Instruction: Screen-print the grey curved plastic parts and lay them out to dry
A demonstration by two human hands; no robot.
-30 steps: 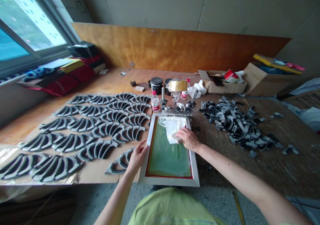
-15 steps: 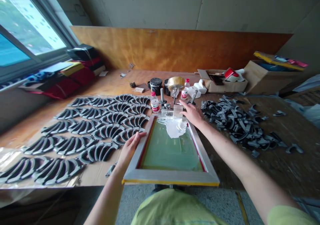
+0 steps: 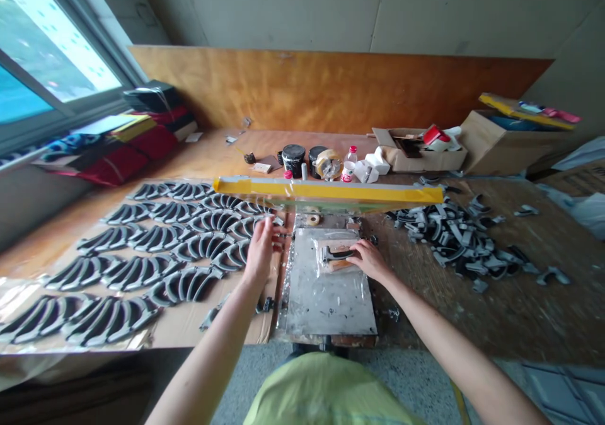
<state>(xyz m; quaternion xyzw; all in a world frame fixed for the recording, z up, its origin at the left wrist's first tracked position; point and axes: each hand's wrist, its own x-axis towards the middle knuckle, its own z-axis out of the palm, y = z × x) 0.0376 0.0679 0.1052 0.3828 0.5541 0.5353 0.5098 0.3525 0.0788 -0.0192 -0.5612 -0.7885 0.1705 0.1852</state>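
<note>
The screen-printing frame (image 3: 326, 192) is tilted up at the back, its yellow-taped front edge facing me. Beneath it lies a flat metal base plate (image 3: 326, 308) with a small jig block (image 3: 338, 243) on top. A grey and black curved handle-like part (image 3: 335, 256) rests on this block. My right hand (image 3: 371, 259) pinches the right end of that part. To the left of the plate, my left hand (image 3: 262, 245) is raised with its fingers apart, just below the frame's edge and holding nothing.
Rows of similar curved parts (image 3: 137, 267) cover cardboard on the left. A loose heap of them (image 3: 454, 236) lies right. Behind stand black tubs (image 3: 293, 160), a tape roll (image 3: 328, 164), a bottle (image 3: 348, 166) and open cardboard boxes (image 3: 425, 160).
The screen frame has swung up from lying flat, uncovering the plate and the part. My left hand has come off the frame's side; my right hand has moved down and taken hold of the part.
</note>
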